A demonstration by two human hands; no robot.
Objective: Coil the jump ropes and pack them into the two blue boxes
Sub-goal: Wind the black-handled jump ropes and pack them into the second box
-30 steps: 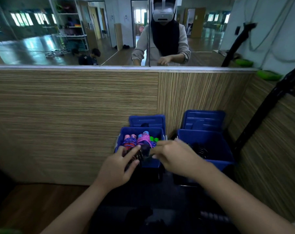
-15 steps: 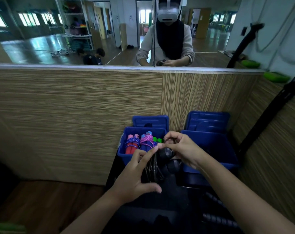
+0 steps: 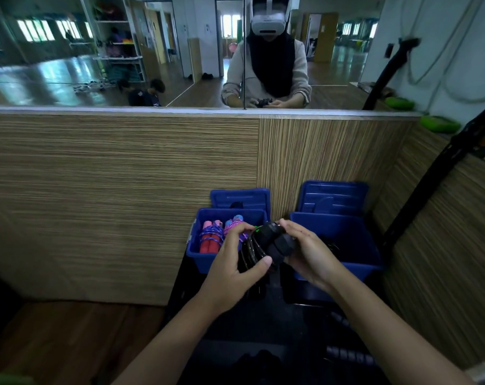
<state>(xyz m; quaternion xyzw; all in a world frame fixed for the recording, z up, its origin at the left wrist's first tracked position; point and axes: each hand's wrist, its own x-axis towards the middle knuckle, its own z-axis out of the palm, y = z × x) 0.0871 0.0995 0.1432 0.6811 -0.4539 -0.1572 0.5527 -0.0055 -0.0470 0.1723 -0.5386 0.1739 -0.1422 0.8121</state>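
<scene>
Two blue boxes stand open against the wooden wall. The left blue box (image 3: 196, 255) holds coiled ropes with red handles (image 3: 209, 240) and pink-blue handles (image 3: 234, 222). The right blue box (image 3: 357, 245) has something dark inside, hard to make out. Between the boxes I hold a black jump rope (image 3: 274, 243). My left hand (image 3: 235, 262) grips its coiled loops from the left. Around its black handles my right hand (image 3: 305, 251) is closed.
Both box lids (image 3: 240, 198) (image 3: 333, 195) lean upright against the wall behind the boxes. The boxes sit on a dark stand (image 3: 263, 329). A black slanted pole (image 3: 435, 173) rises at the right. A mirror above the wall reflects a person.
My hands have lifted the black rope up from in front of the left box. The handles are now gathered together in my right hand, and the camera has tilted slightly.
</scene>
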